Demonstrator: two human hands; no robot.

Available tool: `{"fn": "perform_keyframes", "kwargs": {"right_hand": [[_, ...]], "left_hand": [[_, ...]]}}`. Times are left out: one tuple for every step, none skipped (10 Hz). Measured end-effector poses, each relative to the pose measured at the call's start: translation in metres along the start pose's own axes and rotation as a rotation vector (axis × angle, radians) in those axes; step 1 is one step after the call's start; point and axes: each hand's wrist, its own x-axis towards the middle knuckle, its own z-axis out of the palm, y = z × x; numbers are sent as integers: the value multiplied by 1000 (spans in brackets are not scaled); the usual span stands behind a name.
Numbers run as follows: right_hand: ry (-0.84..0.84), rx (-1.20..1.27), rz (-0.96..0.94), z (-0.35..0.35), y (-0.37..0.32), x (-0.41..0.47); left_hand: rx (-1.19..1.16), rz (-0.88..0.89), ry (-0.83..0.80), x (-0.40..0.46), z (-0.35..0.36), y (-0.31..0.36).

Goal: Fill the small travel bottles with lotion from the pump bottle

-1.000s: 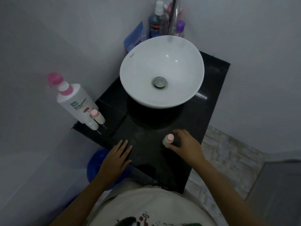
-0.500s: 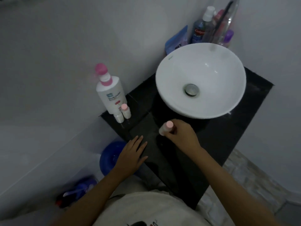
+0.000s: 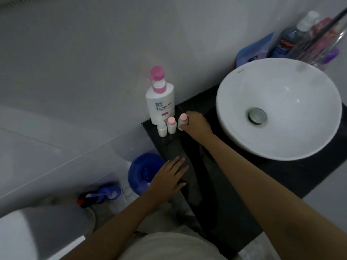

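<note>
Glossy black countertop [image 3: 234,184] carries a round white basin [image 3: 277,107] and a white pump bottle [image 3: 160,107] with a pink pump. Three small travel bottles stand beside it: two free [image 3: 171,125] [image 3: 162,130], one pink-capped [image 3: 181,121] gripped by the right hand [image 3: 197,124]. Left hand [image 3: 169,177] lies flat, fingers spread, holding nothing.

Home bathroom: basin [image 3: 234,117], toilet brush [image 3: 102,194], toiletries [image 3: 300,38].

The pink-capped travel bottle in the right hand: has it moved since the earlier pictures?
Yes. The held travel bottle has gone from the counter's near edge, in front of the sink, to beside the pump bottle.
</note>
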Motion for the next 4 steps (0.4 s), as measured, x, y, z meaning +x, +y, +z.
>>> {"fn": "perform_keyframes", "kwargs": {"right_hand": [[8, 5, -8, 4, 0, 7], [22, 37, -8, 5, -2, 8], [-9, 15, -23, 6, 0, 7], [-38, 19, -11, 7, 5, -2]], "left_hand": [[25, 2, 20, 1, 0, 1], [24, -1, 37, 0, 0, 2], [35, 9, 53, -1, 1, 1], [25, -3, 45, 0, -1, 2]]}}
